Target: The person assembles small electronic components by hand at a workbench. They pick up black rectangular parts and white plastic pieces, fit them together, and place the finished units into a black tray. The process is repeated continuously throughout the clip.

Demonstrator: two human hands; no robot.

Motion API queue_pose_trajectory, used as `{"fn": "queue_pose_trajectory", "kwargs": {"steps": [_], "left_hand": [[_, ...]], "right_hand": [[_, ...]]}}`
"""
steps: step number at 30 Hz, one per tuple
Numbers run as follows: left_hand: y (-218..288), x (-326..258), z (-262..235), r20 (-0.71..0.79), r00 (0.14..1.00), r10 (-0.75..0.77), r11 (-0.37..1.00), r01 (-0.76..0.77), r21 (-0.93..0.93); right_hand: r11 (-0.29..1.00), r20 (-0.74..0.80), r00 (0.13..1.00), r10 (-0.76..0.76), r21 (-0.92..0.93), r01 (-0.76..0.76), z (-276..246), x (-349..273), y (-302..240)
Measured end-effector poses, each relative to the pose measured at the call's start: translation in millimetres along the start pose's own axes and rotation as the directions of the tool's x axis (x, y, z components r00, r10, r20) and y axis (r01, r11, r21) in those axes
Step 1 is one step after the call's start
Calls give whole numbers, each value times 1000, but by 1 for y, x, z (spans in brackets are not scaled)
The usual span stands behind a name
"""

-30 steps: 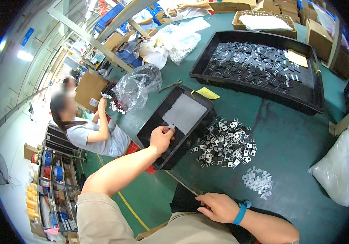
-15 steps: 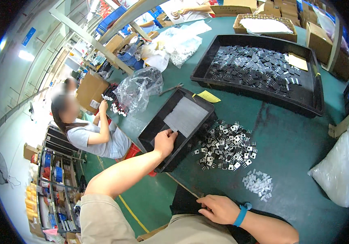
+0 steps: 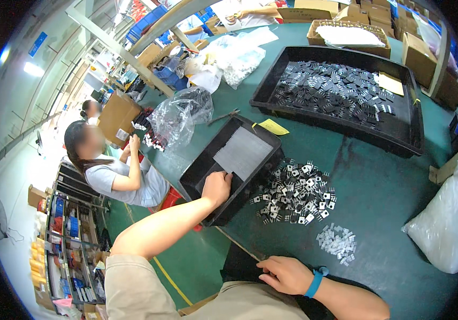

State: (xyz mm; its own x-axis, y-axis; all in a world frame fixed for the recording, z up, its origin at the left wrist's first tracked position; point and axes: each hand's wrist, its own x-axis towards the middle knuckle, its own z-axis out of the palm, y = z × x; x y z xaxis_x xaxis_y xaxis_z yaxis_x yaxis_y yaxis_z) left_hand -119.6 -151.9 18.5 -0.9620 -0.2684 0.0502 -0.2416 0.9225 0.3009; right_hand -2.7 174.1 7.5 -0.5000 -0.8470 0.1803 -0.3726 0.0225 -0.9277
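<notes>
My left hand (image 3: 217,189) reaches into a small black tray (image 3: 197,169). Its fingers are closed at the near edge of a block of thin grey pieces (image 3: 244,153) packed in neat rows; anything between the fingertips is hidden. My right hand (image 3: 286,274), with a blue band at the wrist, rests at the table's front edge, thumb apart from loosely bent fingers, holding nothing visible. Just beyond it lie a pile of black three-legged electronic components (image 3: 295,192) with metal tabs and a smaller heap of whitish pieces (image 3: 336,242).
A large black tray (image 3: 341,125) of loose dark components stands at the back. A yellow paper slip (image 3: 272,127) is beside the small tray. Clear plastic bags (image 3: 182,117) lie farther left, and a full white bag (image 3: 445,224) stands at right. A co-worker (image 3: 117,173) sits at left.
My left hand has barely shifted at the edge of the packed rows, and my right hand stays put. The view has moved slightly. The co-worker's head and hands have moved a little.
</notes>
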Motion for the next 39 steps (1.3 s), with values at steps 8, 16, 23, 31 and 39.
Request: {"fn": "queue_pose_trajectory", "kwargs": {"steps": [8, 16, 23, 31, 39], "left_hand": [[1, 5, -7, 80, 989, -124, 990, 129, -50], [-3, 8, -11, 192, 969, -154, 972, 183, -145], [-4, 7, -12, 182, 976, -123, 977, 151, -150], [-8, 11, -19, 256, 956, -143, 960, 197, -200], [-7, 22, -23, 321, 925, -203, 951, 264, -163]], "right_hand": [[1000, -2, 1000, -4, 6, 4, -1, 0, -1], [1000, 22, 1000, 15, -3, -15, -1, 1, 1], [1000, 38, 999, 23, 7, -24, -2, 2, -1], [1000, 31, 999, 14, 15, -15, -2, 2, 1], [1000, 25, 1000, 17, 16, -17, -2, 2, 1]]}}
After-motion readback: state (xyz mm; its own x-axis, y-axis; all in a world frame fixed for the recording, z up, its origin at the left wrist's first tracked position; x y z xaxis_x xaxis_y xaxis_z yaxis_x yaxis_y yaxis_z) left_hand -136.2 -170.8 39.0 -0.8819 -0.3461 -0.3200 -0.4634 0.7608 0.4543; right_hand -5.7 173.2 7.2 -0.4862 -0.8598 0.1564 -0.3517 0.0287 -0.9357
